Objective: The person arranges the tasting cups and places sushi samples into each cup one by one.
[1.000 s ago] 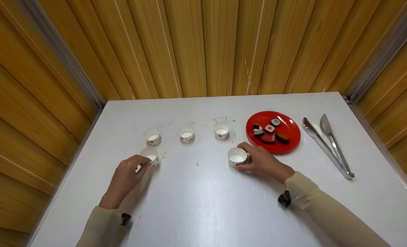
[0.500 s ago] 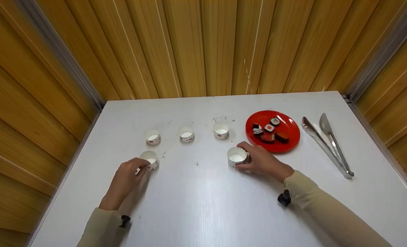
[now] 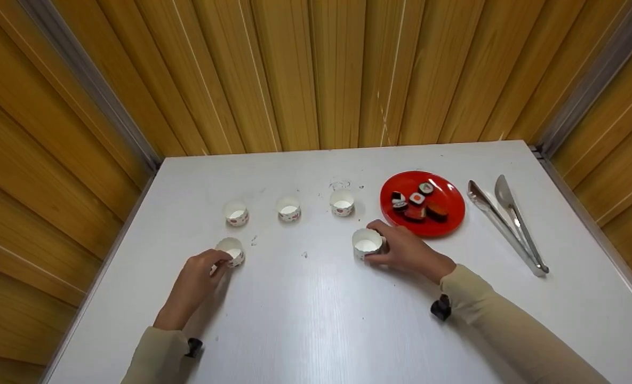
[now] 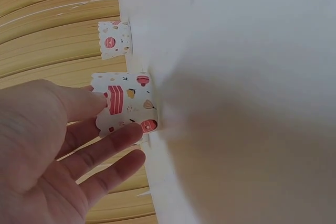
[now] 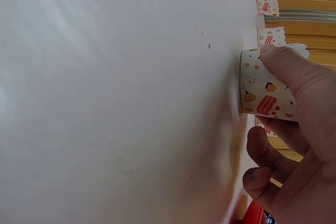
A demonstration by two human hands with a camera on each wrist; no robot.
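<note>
My left hand (image 3: 194,277) pinches the near rim of a white paper baking cup (image 3: 234,249) at the front left. In the left wrist view, the thumb lies over the outside of this cup (image 4: 126,103), which is printed with red cake slices; the other fingers spread beside and below it. My right hand (image 3: 404,250) grips a second paper baking cup (image 3: 368,241), thumb on the near side and fingers round the far side. From the right wrist, that cup (image 5: 262,90) stands with its base at the white tabletop.
Three more baking cups stand in a row behind, at left (image 3: 237,216), middle (image 3: 289,212) and right (image 3: 342,205). A red plate (image 3: 449,224) bears several sushi pieces (image 3: 416,198). Metal tongs (image 3: 500,229) lie at the right. Wood-patterned panels (image 3: 337,74) rise beyond the table's back edge.
My left hand and its baking cup have shifted slightly nearer to me, away from the back row. My right hand stays in place, holding its cup.
</note>
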